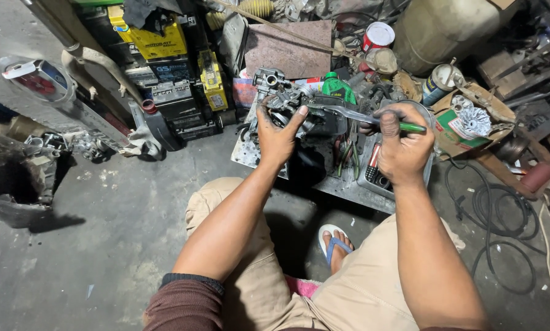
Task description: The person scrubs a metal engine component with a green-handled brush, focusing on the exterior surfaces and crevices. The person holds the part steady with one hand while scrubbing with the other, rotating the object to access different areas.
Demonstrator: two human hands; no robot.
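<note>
A grey metal engine part (pixel 281 98), seemingly a carburettor-like casting, is being steadied upright by the left hand (pixel 277 138), whose fingers are being closed around its lower body with the thumb pressed against its right flank. The casting is being held just above a flat metal tray (pixel 342 184) that is lying on the concrete floor (pixel 122 208) in front of the seated person's knees. A long metal wrench (pixel 342 112) is being gripped by the right hand (pixel 402 147), fist closed about its green-sleeved handle (pixel 410 127); the shaft is being angled up and to the left so that its head is being brought against the right side of the casting. Whether the head is fully seated on a fastener cannot be told, since the joint is being hidden by the part itself.

The step in hand is being judged as the turning of a fastener on the casting. For the next move, firm counter-pressure from the left hand is being called for, together with a steady swing of the handle in line with the fastener, so that slipping is being avoided.

Pliers (pixel 348 156) are lying on the tray between the hands, a green bottle (pixel 337 87) is standing just behind the casting, and stacked batteries (pixel 164 67) are resting well apart at upper left
</note>
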